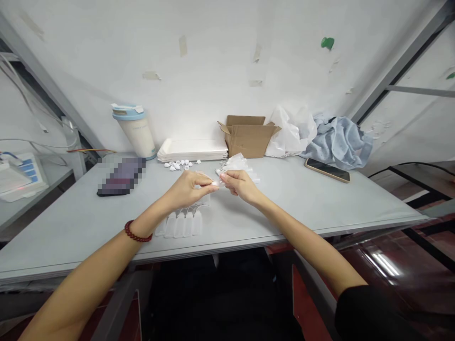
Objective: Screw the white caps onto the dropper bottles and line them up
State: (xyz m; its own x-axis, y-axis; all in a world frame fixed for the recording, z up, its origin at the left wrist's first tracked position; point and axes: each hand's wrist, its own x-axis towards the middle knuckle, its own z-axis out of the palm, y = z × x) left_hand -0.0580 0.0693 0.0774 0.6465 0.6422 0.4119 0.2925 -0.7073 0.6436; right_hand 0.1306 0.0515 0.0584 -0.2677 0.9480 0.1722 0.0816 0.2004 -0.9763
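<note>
My left hand [192, 189] pinches a small white cap [214, 183] between thumb and fingertips. Facing it, my right hand [241, 183] is closed on a small translucent plastic bottle [222, 183], mostly hidden by the fingers. Cap and bottle meet or nearly meet; I cannot tell whether they are joined. Below my left wrist lies a row of translucent bottles [184, 226] with thin loops at their necks. More clear bottles [239, 161] are piled just behind my right hand. Several loose white caps [177, 166] are scattered beyond my left hand.
Along the wall stand a blue-lidded cup [137, 132], stacked white trays [194, 149], an open cardboard box [248, 139], a white plastic bag [289, 132] and a crumpled blue cloth [339, 142]. A phone [327, 170] lies at right; a blurred dark item [122, 176] lies at left.
</note>
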